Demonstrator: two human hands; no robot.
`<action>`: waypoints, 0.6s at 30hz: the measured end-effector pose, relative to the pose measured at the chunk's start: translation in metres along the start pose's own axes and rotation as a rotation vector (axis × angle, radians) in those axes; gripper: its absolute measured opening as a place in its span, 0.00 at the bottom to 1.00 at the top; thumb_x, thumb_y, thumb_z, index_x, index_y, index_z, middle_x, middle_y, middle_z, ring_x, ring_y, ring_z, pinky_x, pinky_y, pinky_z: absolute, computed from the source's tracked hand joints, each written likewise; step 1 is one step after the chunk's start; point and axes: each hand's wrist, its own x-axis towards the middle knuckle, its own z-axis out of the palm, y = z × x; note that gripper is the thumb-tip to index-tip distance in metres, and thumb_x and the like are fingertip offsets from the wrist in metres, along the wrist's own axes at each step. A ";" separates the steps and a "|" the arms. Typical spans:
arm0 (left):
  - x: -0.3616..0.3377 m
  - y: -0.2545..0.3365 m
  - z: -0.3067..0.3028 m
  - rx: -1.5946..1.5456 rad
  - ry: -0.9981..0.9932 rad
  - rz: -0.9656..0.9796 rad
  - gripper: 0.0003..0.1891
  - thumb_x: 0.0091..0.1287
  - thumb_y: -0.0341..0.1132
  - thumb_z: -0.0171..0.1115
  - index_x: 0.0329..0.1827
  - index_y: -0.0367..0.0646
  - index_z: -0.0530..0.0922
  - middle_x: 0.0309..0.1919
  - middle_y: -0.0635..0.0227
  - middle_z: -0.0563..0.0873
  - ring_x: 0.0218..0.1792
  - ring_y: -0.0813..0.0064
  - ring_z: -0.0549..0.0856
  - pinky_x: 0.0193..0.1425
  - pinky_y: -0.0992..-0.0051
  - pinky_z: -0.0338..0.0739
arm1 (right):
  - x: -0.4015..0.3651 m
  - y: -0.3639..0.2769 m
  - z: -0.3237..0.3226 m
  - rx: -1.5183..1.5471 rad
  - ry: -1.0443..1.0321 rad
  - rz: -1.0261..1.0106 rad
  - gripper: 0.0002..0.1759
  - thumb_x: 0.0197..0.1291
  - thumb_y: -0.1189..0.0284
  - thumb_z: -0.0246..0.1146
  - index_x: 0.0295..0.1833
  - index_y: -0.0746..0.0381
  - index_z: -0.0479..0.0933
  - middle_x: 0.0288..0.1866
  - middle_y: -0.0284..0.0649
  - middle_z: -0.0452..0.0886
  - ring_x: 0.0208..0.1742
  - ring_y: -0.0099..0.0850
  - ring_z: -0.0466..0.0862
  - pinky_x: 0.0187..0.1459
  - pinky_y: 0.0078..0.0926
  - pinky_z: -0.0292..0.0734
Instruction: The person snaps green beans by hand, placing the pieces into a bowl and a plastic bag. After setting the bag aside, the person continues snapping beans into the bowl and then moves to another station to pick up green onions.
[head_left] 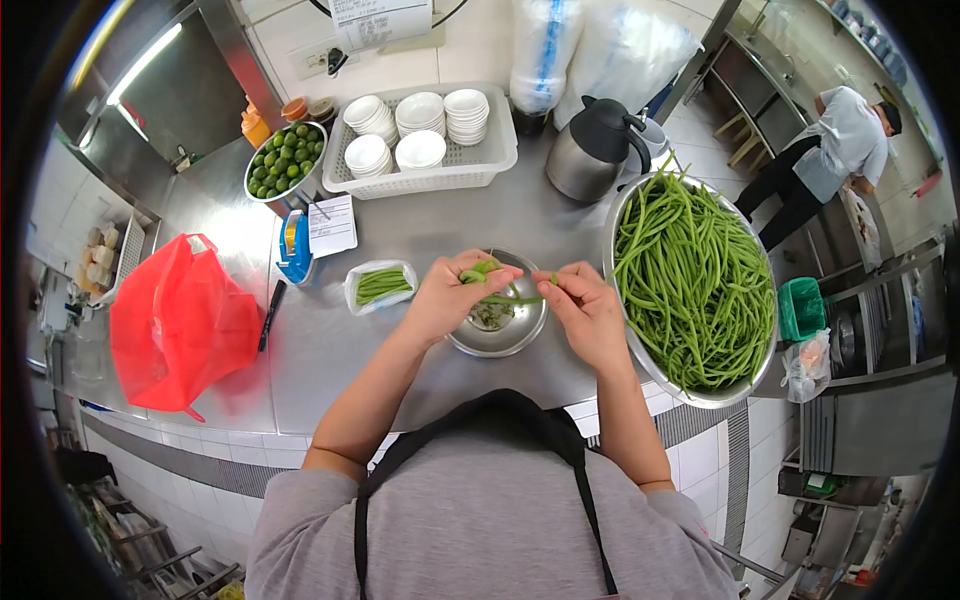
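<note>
Right now both hands work above a small bowl [527,326] on the tabletop [330,385]. The left hand [455,292] grips a few green beans [480,271], which poke up between its thumb and fingers; the right hand [585,308] pinches a bean end [553,281] with thumb and forefinger. Bits of green lie inside the small bowl.

Taking that bowl as the clock's centre, with twelve pointing away from the person, a big bowl [712,400] heaped with loose beans sits at three o'clock. At nine, near the left wrist, a clear bag [352,292] holds more beans, lined up lengthwise. Further out at nine come a black pen [270,316] and a red bag [180,325]. A pot [300,196] of limes [286,160] stands at ten, a tray [435,183] of stacked white dishes [420,150] at eleven, and a jug [583,160] at one. Well off at two, a co-worker [848,140] bends over a counter.
</note>
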 end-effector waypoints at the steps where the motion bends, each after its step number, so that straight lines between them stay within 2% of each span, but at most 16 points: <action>1: -0.002 0.003 0.000 0.003 0.003 -0.008 0.09 0.62 0.31 0.60 0.41 0.35 0.82 0.37 0.69 0.83 0.38 0.83 0.78 0.45 0.81 0.72 | 0.001 0.004 0.000 -0.038 -0.047 -0.042 0.12 0.57 0.77 0.61 0.47 0.68 0.79 0.30 0.32 0.72 0.25 0.17 0.71 0.27 0.14 0.65; 2: -0.004 0.006 0.001 0.011 -0.012 -0.038 0.08 0.62 0.30 0.61 0.40 0.35 0.82 0.35 0.69 0.83 0.34 0.85 0.77 0.40 0.83 0.71 | 0.000 0.002 0.002 -0.031 -0.048 -0.036 0.12 0.57 0.77 0.61 0.47 0.68 0.79 0.30 0.32 0.72 0.25 0.17 0.71 0.27 0.14 0.65; 3: -0.005 0.008 0.003 0.019 -0.029 -0.067 0.07 0.61 0.30 0.62 0.39 0.36 0.82 0.34 0.69 0.83 0.30 0.87 0.76 0.35 0.84 0.71 | 0.000 -0.002 0.007 0.131 -0.077 0.067 0.14 0.57 0.78 0.61 0.50 0.67 0.77 0.30 0.32 0.73 0.25 0.18 0.72 0.28 0.14 0.67; 4: -0.005 0.007 0.003 0.024 -0.030 -0.072 0.07 0.61 0.30 0.62 0.39 0.36 0.82 0.34 0.69 0.83 0.30 0.87 0.76 0.35 0.84 0.71 | 0.000 -0.005 0.011 0.294 -0.104 0.170 0.17 0.57 0.78 0.61 0.54 0.67 0.75 0.30 0.32 0.74 0.25 0.19 0.73 0.29 0.15 0.69; 5: -0.006 0.005 0.004 -0.034 -0.030 -0.066 0.07 0.60 0.30 0.63 0.38 0.36 0.81 0.33 0.69 0.83 0.26 0.88 0.75 0.30 0.86 0.67 | -0.001 -0.006 0.016 0.504 -0.111 0.250 0.15 0.57 0.80 0.61 0.51 0.67 0.75 0.33 0.34 0.76 0.27 0.20 0.75 0.32 0.15 0.72; 6: -0.006 0.003 0.005 -0.092 -0.030 -0.060 0.06 0.59 0.29 0.64 0.37 0.37 0.80 0.32 0.68 0.83 0.23 0.89 0.74 0.25 0.88 0.64 | -0.001 -0.008 0.018 0.507 -0.107 0.252 0.15 0.57 0.80 0.61 0.51 0.67 0.75 0.33 0.34 0.76 0.27 0.20 0.75 0.32 0.15 0.72; 7: -0.005 -0.001 0.005 -0.089 -0.033 -0.063 0.06 0.59 0.29 0.64 0.37 0.37 0.80 0.32 0.68 0.83 0.23 0.89 0.74 0.25 0.88 0.64 | 0.001 -0.012 0.020 0.621 -0.052 0.266 0.11 0.56 0.81 0.61 0.46 0.67 0.76 0.34 0.34 0.77 0.27 0.20 0.76 0.32 0.15 0.73; 8: -0.004 -0.008 0.004 -0.308 -0.043 -0.070 0.06 0.59 0.30 0.64 0.36 0.37 0.80 0.27 0.70 0.81 0.22 0.88 0.73 0.23 0.87 0.63 | 0.001 -0.014 0.021 0.733 0.003 0.279 0.07 0.55 0.82 0.61 0.41 0.67 0.76 0.35 0.35 0.78 0.28 0.20 0.77 0.33 0.16 0.74; 9: -0.004 -0.013 0.004 -0.527 -0.051 -0.077 0.07 0.59 0.30 0.65 0.36 0.37 0.80 0.22 0.73 0.79 0.21 0.88 0.72 0.22 0.86 0.61 | 0.000 -0.011 0.022 0.736 0.007 0.281 0.07 0.55 0.82 0.61 0.41 0.67 0.76 0.35 0.35 0.78 0.28 0.20 0.77 0.33 0.16 0.74; 11: -0.004 -0.023 0.007 -0.540 -0.053 -0.050 0.06 0.59 0.30 0.65 0.36 0.37 0.79 0.23 0.72 0.79 0.20 0.88 0.69 0.20 0.86 0.58 | -0.002 -0.001 0.026 0.781 -0.027 0.256 0.03 0.54 0.83 0.62 0.34 0.66 0.75 0.35 0.37 0.78 0.29 0.21 0.78 0.32 0.16 0.74; 13: -0.003 -0.026 0.012 -0.553 -0.056 -0.026 0.06 0.59 0.30 0.64 0.35 0.38 0.78 0.24 0.72 0.79 0.19 0.89 0.67 0.18 0.86 0.54 | -0.002 0.008 0.027 0.757 0.003 0.210 0.03 0.53 0.83 0.63 0.34 0.67 0.76 0.35 0.37 0.79 0.30 0.21 0.78 0.33 0.16 0.74; 15: -0.003 -0.025 0.016 -0.649 -0.003 -0.199 0.07 0.60 0.31 0.64 0.36 0.38 0.79 0.25 0.73 0.79 0.19 0.89 0.68 0.18 0.86 0.55 | -0.003 0.012 0.031 0.733 0.032 0.166 0.03 0.53 0.84 0.63 0.34 0.67 0.76 0.35 0.36 0.79 0.30 0.22 0.78 0.33 0.16 0.74; 17: -0.008 -0.019 0.023 -0.680 0.025 -0.231 0.08 0.60 0.31 0.64 0.38 0.37 0.79 0.26 0.73 0.79 0.19 0.90 0.67 0.18 0.86 0.55 | -0.004 0.012 0.040 0.636 0.218 0.029 0.05 0.52 0.83 0.64 0.35 0.66 0.77 0.35 0.38 0.79 0.31 0.23 0.78 0.34 0.16 0.74; 18: -0.010 -0.017 0.025 -0.712 0.055 -0.258 0.09 0.60 0.32 0.64 0.41 0.37 0.79 0.27 0.73 0.80 0.19 0.90 0.67 0.18 0.86 0.55 | -0.004 0.016 0.040 0.635 0.224 0.027 0.05 0.52 0.83 0.64 0.35 0.66 0.77 0.35 0.38 0.79 0.31 0.23 0.78 0.34 0.16 0.74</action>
